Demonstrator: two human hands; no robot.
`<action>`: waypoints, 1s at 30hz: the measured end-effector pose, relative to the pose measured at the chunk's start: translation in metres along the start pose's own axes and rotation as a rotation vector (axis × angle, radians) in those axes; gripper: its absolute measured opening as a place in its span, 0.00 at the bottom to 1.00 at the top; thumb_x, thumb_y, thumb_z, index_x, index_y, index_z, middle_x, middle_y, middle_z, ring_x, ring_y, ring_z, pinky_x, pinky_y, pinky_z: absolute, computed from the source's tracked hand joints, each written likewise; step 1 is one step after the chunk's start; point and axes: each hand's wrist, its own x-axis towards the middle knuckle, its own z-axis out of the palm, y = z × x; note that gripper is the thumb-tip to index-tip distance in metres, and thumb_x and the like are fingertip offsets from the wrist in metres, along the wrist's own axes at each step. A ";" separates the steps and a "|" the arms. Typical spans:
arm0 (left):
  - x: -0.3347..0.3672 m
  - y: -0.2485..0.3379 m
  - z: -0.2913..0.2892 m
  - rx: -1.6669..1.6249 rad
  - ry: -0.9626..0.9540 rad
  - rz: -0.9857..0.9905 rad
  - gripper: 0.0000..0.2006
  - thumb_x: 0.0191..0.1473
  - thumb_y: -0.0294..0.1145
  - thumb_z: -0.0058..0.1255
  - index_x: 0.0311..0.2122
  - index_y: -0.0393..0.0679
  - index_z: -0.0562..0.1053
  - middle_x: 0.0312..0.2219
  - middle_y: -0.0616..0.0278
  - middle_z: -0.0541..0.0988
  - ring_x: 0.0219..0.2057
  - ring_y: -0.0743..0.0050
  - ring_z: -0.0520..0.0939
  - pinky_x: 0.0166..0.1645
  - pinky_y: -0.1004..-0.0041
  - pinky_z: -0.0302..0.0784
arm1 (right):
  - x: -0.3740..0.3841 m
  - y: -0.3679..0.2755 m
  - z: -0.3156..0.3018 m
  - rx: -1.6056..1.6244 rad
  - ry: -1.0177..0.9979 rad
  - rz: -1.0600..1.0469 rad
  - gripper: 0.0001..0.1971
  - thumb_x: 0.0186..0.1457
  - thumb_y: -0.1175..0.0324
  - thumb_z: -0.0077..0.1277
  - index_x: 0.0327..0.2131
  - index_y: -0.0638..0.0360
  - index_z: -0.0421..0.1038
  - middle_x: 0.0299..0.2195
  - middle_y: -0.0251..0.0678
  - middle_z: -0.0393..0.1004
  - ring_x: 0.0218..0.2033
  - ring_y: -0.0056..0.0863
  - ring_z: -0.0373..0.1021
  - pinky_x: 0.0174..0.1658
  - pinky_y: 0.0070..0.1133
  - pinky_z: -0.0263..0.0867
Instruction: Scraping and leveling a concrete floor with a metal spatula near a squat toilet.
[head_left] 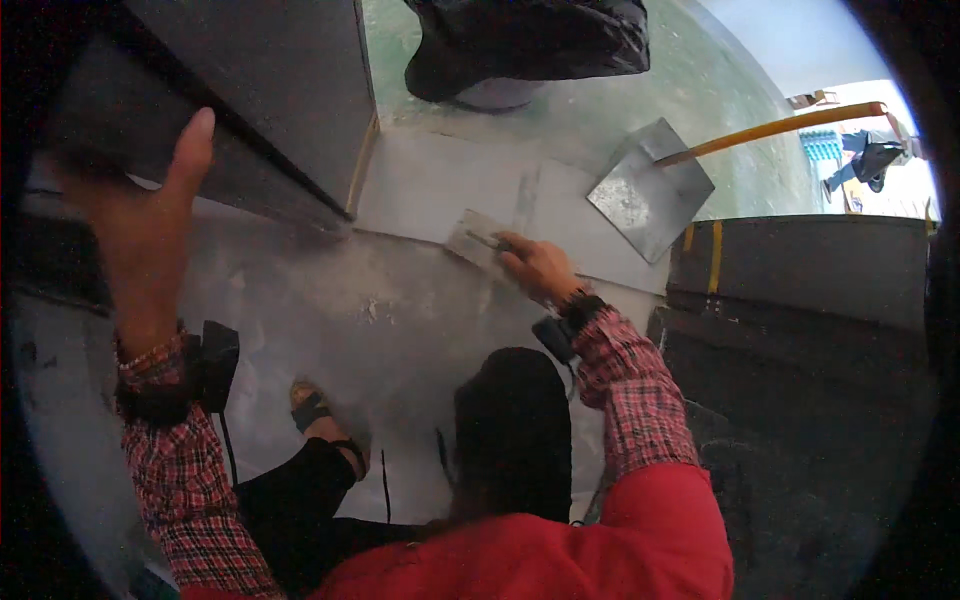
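My right hand (540,268) grips the handle of a trowel (466,238) with a flat rectangular blade. The blade lies along the seam where the pale slab meets the grey, dusty floor. At the upper left my left hand (150,215) is raised beside a dark panel, its thumb stretched away from the fingers. Those fingers are blurred against the dark surface, and I see nothing held in them. Whether they touch the panel I cannot tell. Small pale crumbs (375,310) lie on the floor left of the trowel.
A square metal plate with a long wooden handle (652,190) rests right of the trowel. Beyond the slab (430,185) hangs a black plastic bag (530,45). Dark walls (800,270) flank both sides. My sandalled foot (310,405) is on the floor. Another person (855,165) appears far right.
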 end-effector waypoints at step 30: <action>-0.013 0.008 0.000 -0.039 0.097 -0.028 0.50 0.37 0.36 0.64 0.58 0.34 0.40 0.54 0.47 0.54 0.54 0.59 0.58 0.58 0.66 0.51 | -0.062 0.126 0.010 0.162 0.411 0.379 0.23 0.55 0.57 0.41 0.53 0.53 0.60 0.41 0.52 0.69 0.43 0.47 0.66 0.46 0.32 0.61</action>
